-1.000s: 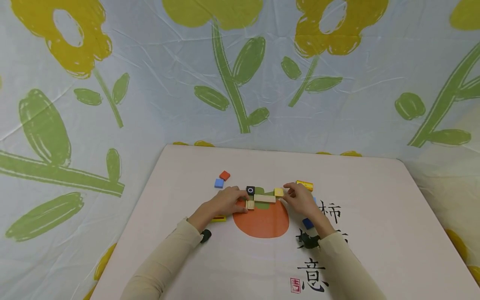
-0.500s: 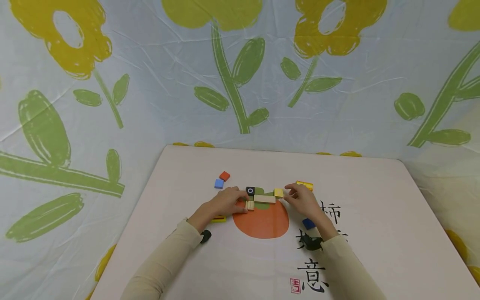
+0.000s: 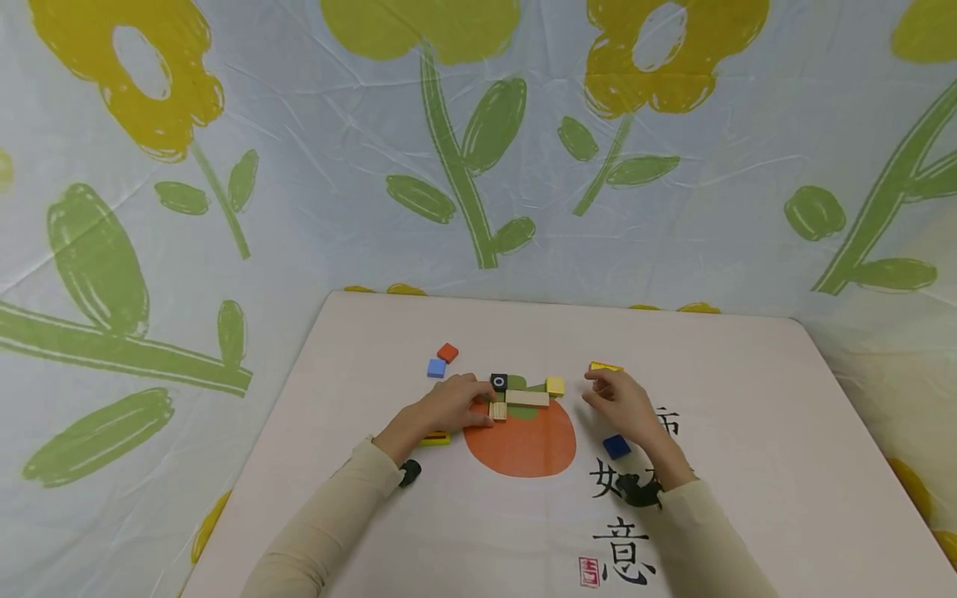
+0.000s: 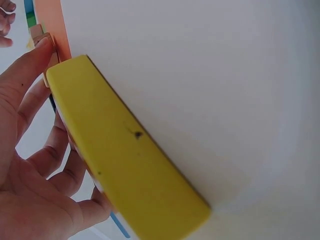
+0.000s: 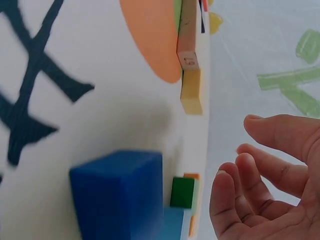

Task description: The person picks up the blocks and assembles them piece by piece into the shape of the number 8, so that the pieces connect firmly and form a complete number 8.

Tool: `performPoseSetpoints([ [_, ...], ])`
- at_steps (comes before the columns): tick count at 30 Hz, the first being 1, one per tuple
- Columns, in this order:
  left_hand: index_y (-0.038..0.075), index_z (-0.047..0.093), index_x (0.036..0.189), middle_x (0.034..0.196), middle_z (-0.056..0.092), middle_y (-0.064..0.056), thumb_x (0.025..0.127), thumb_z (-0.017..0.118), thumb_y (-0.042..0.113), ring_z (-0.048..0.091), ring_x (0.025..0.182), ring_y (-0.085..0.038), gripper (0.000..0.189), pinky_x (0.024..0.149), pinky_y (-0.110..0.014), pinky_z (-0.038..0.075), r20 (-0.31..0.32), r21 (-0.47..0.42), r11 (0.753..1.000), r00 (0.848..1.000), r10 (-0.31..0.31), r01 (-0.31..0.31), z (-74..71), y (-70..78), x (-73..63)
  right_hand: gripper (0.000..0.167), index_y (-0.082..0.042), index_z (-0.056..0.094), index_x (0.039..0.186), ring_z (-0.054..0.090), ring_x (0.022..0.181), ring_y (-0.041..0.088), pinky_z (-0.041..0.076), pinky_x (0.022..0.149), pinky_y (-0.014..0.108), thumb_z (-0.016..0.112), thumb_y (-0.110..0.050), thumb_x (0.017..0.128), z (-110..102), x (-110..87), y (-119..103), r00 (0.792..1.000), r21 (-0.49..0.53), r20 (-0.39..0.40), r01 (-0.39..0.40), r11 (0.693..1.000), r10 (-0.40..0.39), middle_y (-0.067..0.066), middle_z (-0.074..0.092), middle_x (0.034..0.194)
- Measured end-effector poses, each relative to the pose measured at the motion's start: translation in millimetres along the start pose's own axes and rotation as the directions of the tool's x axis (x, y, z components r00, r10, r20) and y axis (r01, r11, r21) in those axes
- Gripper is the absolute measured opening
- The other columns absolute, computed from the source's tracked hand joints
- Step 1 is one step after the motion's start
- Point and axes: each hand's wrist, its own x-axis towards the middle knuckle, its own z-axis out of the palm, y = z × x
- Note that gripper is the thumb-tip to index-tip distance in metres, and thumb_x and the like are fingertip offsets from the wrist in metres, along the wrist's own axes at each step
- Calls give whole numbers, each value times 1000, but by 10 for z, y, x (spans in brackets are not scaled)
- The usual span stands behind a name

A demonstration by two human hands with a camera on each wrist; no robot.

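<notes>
In the head view my left hand [image 3: 452,401] pinches a small striped wooden block [image 3: 498,411] between thumb and fingers. A long yellow block [image 4: 125,145] lies close beside that hand in the left wrist view. Beyond the pinched block are a black cube [image 3: 498,382] with a white ring, a long plain wooden block [image 3: 527,399] and a yellow cube [image 3: 555,386] at its right end. My right hand [image 3: 620,403] hovers right of the yellow cube, fingers loosely bent and nothing between them. The right wrist view also shows this bare hand [image 5: 270,175] apart from the blocks.
A red block [image 3: 448,353] and a light blue block [image 3: 437,368] lie behind my left hand. Near my right hand are a dark blue block [image 3: 616,447], a yellow block [image 3: 606,366] and a green block [image 5: 183,192]. The tabletop cloth bears a printed orange persimmon [image 3: 519,448].
My right hand has drawn away from the yellow cube to the right, leaving the cube at the end of the long wooden block. My left hand keeps its place.
</notes>
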Motion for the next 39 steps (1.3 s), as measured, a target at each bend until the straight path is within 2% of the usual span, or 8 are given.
performPoseSetpoints([
  [9, 26, 67, 120, 104, 56, 7, 90, 74, 45, 49, 92, -12, 36, 75, -28, 44, -5, -2, 1000, 1000, 4, -4, 2, -8, 10, 33, 5, 63, 123, 64, 89, 33, 52, 76, 45, 71, -6, 93, -158, -143, 88, 999, -33, -51, -7, 999, 6, 16, 60, 99],
  [17, 25, 68, 119, 105, 56, 6, 90, 75, 44, 51, 94, -12, 35, 77, -29, 45, -14, -10, 1000, 1000, 3, -3, -5, 8, 2, 37, 2, 60, 130, 62, 92, 33, 52, 63, 29, 68, -10, 96, -314, -284, 252, 997, -17, -51, -67, 998, 66, 18, 57, 105],
  [25, 26, 67, 120, 105, 56, 6, 90, 74, 44, 50, 94, -12, 36, 77, -29, 44, -7, -11, 1000, 1000, -4, 4, -21, 13, 6, 37, 2, 60, 130, 60, 94, 33, 50, 73, 39, 68, -13, 97, -362, -341, 503, 994, -45, -52, -97, 994, 95, 17, 58, 105],
  [32, 26, 67, 119, 104, 56, 7, 90, 74, 44, 49, 93, -12, 35, 77, -29, 44, -3, -7, 1000, 1000, 2, -2, -36, 19, 10, 40, 2, 59, 132, 58, 96, 32, 48, 77, 44, 68, -14, 97, -352, -328, 613, 992, -25, -8, -122, 992, 122, 17, 58, 108],
  [39, 25, 67, 119, 105, 57, 6, 90, 74, 43, 50, 94, -12, 35, 77, -29, 45, -2, -19, 1000, 1000, 8, -8, -23, 4, -4, 44, 1, 59, 133, 54, 89, 27, 47, 72, 38, 72, -13, 94, -325, -301, 641, 992, -17, 47, -112, 994, 113, 16, 60, 106],
])
